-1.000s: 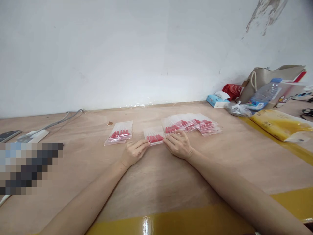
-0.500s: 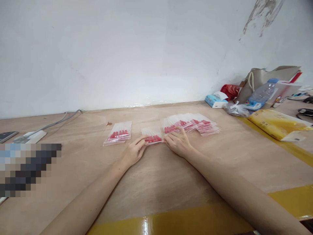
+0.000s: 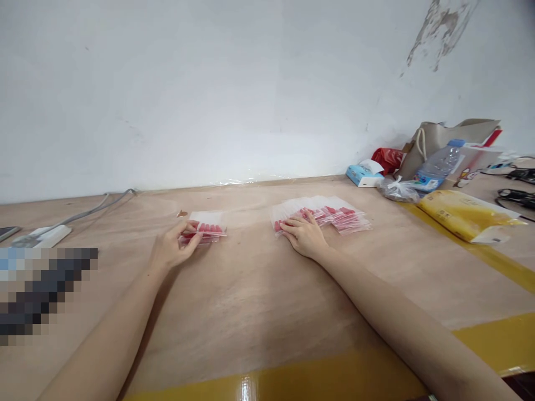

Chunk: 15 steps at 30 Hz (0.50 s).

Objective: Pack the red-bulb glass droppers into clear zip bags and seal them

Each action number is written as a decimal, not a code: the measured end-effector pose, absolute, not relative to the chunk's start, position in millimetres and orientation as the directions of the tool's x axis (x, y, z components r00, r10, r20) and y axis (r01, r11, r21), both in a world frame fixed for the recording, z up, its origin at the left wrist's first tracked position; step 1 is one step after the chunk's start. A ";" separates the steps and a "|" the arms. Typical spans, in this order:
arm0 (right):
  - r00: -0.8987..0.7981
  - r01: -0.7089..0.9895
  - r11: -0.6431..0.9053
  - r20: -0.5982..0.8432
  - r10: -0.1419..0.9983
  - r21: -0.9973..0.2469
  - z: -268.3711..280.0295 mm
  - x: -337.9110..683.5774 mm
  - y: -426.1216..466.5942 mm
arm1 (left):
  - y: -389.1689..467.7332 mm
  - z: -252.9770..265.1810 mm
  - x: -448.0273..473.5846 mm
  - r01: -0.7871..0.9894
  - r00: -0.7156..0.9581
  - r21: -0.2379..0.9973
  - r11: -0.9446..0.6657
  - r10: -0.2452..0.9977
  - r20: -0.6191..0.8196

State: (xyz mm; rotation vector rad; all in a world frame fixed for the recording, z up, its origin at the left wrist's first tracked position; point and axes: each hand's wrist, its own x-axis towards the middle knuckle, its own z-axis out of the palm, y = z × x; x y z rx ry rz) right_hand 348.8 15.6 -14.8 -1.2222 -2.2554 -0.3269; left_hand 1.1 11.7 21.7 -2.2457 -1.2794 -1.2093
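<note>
My left hand [image 3: 175,243] pinches the left edge of a small clear zip bag [image 3: 209,220] with several red pieces inside. It holds this bag over a small pile of similar bags [image 3: 204,241] on the left of the table. What exactly the red pieces are, I cannot make out. On the right, my right hand [image 3: 304,234] lies with its fingers spread over the left end of a fanned row of the same bags [image 3: 343,214]. Its fingertips touch the bags and cover part of their red contents.
On the right stand a tissue pack [image 3: 365,174], a plastic bottle [image 3: 441,164], a grey bag [image 3: 455,133] and a yellow packet [image 3: 462,217]. A grey cable [image 3: 104,207] runs along the left back to a white power strip [image 3: 52,236]. Yellow tape [image 3: 284,373] crosses the front edge.
My left hand has carried the middle bag leftward to the left pile. My right hand has let go of that bag's edge and now rests on the fanned row.
</note>
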 end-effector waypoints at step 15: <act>-0.396 0.795 0.593 0.628 0.670 -0.131 -13.4 343.1 -0.1 | -2.0 -5.9 111.2 0.645 0.559 0.134 -0.752 0.585 0.588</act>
